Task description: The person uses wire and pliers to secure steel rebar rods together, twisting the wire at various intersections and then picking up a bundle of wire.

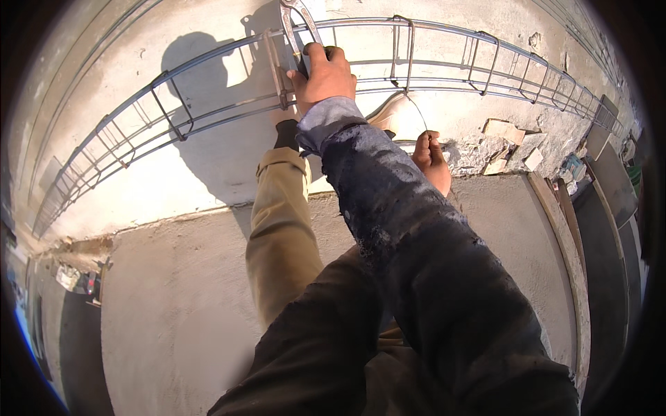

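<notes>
Sunlit pale concrete (125,191) fills the upper frame, a steel rebar cage (444,27) arching across it from left to right. At upper centre, the right hand (323,78) grips metal pincers (289,29), their long axis running upward with a slight leftward lean. Apart from it, right of centre, the left hand (433,164) pinches a thin wire (418,112) slanting up-left toward the cage.

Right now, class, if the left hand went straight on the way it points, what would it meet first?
Probably the lower edge of the rebar cage: the left hand, pinching a thin wire, points up the picture toward it. Depth is unclear, so contact is uncertain.
</notes>
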{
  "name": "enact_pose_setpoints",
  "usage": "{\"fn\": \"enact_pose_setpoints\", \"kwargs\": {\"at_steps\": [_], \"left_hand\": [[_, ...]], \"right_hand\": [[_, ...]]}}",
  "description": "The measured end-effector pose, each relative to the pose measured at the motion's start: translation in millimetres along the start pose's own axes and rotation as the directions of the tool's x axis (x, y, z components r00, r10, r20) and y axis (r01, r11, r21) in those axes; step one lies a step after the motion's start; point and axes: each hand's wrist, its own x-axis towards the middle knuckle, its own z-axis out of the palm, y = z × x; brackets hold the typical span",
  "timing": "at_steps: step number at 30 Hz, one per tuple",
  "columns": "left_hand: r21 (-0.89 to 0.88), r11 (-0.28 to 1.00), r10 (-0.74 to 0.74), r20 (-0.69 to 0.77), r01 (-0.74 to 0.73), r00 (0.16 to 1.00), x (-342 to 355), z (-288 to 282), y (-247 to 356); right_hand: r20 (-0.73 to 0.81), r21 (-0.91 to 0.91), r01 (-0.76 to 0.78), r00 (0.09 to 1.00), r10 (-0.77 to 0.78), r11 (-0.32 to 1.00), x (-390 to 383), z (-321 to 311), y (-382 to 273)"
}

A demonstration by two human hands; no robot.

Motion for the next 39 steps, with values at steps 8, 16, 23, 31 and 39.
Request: {"fn": "enact_pose_setpoints", "kwargs": {"at_steps": [8, 16, 23, 31, 39], "left_hand": [[-0.223, 0.937, 0.324, 0.28, -0.267, 0.904, 12.4, -28.1, -63.3], [0.415, 0.886, 0.094, 0.276, -0.207, 0.956, -14.4, -55.3, 41.6], [0.511, 0.826, 0.058, 0.345, -0.239, 0.937, -23.5, -46.5, 55.6], [0.618, 0.752, 0.041, 0.306, -0.231, 0.951, -32.0, -43.7, 70.2], [0.537, 0.713, 0.245, 0.411, -0.45, 0.878, -38.5, -61.1, 59.6]], "right_hand": [[0.216, 0.674, -0.035, 0.965, -0.151, 0.738, -7.6, -107.2, 37.2], [0.548, 0.595, -0.532, 0.817, 0.18, 0.603, -83.5, -163.8, 175.0], [0.571, 0.775, -0.496, 0.815, -0.097, 0.391, -110.7, -97.4, 198.6], [0.692, 0.509, -0.489, 0.722, 0.002, 0.708, -97.1, -124.8, 186.8], [0.65, 0.218, 0.238, 0.688, -0.323, 0.946, -65.9, -163.6, 175.8]]}}
